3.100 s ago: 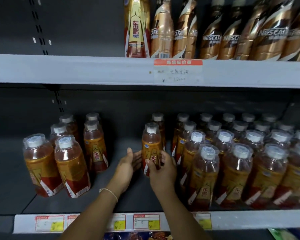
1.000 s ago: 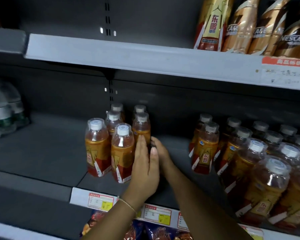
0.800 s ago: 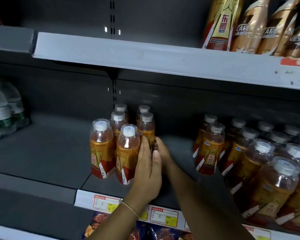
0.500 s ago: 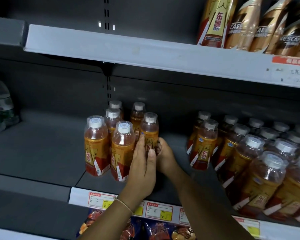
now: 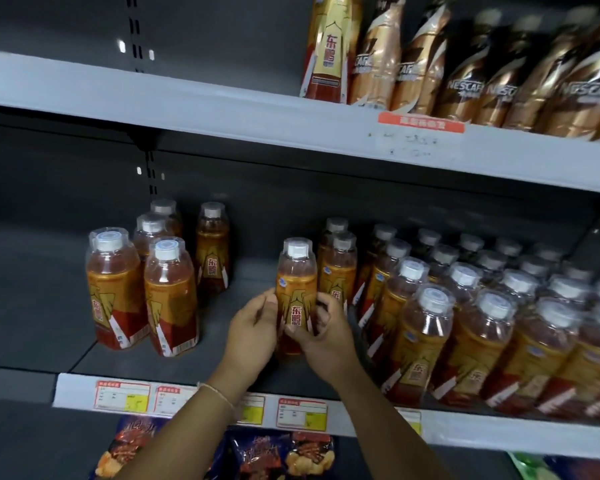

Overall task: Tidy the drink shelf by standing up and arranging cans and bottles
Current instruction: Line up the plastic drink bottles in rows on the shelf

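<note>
One bottle (image 5: pixel 296 292) moved right, two hands gripping; five bottles (image 5: pixel 169 296) left behind

Upright amber bottle (image 5: pixel 296 292) between two bottle groups

Open lane on the shelf (image 5: pixel 42 306) between two bottle groups, partly filled at its right.

A small cluster (image 5: pixel 146 289) of five bottles stands at 9 o'clock; a dense block (image 5: pixel 465 317) of rows fills 3 o'clock to the frame edge. Between them bare floor runs back to the rear wall, but a held bottle (image 5: pixel 297 292), gripped by the left hand (image 5: pixel 252 336) and right hand (image 5: pixel 326 341), stands just beside the block. Farther left the shelf lies bare. The upper shelf (image 5: pixel 222 109) caps headroom at 12 o'clock.
</note>
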Action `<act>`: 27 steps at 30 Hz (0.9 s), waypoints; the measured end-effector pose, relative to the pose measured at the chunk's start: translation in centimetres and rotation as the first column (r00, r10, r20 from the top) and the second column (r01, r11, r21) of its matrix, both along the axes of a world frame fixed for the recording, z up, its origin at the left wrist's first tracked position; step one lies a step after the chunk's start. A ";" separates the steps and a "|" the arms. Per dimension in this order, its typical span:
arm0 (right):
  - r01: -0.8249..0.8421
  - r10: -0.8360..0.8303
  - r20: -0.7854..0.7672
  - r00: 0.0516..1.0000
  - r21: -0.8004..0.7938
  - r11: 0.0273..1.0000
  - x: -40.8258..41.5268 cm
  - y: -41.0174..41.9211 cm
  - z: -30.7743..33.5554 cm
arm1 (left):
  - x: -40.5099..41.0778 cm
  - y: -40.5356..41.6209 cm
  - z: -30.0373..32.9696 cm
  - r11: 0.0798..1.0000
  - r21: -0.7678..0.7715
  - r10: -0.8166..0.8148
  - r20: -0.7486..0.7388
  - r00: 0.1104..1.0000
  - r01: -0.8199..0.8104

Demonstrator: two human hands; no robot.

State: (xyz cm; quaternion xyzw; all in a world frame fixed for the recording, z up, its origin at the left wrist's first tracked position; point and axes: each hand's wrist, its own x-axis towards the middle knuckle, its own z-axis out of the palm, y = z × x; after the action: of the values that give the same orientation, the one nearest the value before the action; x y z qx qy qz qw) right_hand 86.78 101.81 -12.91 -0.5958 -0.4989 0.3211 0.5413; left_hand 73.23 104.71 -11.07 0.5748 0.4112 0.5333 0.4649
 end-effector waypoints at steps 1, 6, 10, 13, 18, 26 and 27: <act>0.024 -0.024 0.024 0.999 -0.001 1.000 0.4 -0.5 -0.1 | 0.7 -0.4 -0.1 1.000 -0.017 -0.023 0.032 0.999 0.023; 0.103 -0.102 0.118 0.988 -0.002 0.995 1.8 -3.0 -0.4 | 3.3 -2.1 -0.9 0.992 -0.054 -0.102 0.158 0.982 0.112; 0.188 -0.185 0.262 0.947 0.016 0.982 2.0 -4.2 -0.5 | 4.6 -2.9 -1.3 0.983 -0.060 -0.159 0.178 0.971 0.172; 0.253 -0.258 0.337 0.906 0.058 0.966 2.0 -4.6 -0.7 | 5.4 -3.1 -2.0 0.975 -0.103 -0.174 0.195 0.965 0.196; 0.294 -0.265 0.436 0.860 0.003 0.956 1.6 -4.6 -1.0 | 5.6 -3.1 -3.1 0.973 -0.114 -0.181 0.162 0.970 0.201; 0.383 -0.338 0.477 0.811 0.002 0.924 1.5 -4.5 -1.5 | 5.3 -2.5 -3.9 0.942 -0.103 -0.315 0.058 0.947 0.320; 0.389 -0.343 0.469 0.814 -0.002 0.921 1.6 -4.5 -1.5 | 5.3 -2.5 -3.9 0.939 -0.105 -0.324 0.042 0.945 0.326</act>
State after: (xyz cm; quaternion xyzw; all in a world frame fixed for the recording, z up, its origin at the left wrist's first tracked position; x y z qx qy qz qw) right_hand 88.39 97.34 -14.45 -0.7650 -0.4722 0.0847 0.4296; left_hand 78.53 102.20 -14.94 0.6018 0.3341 0.4324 0.5825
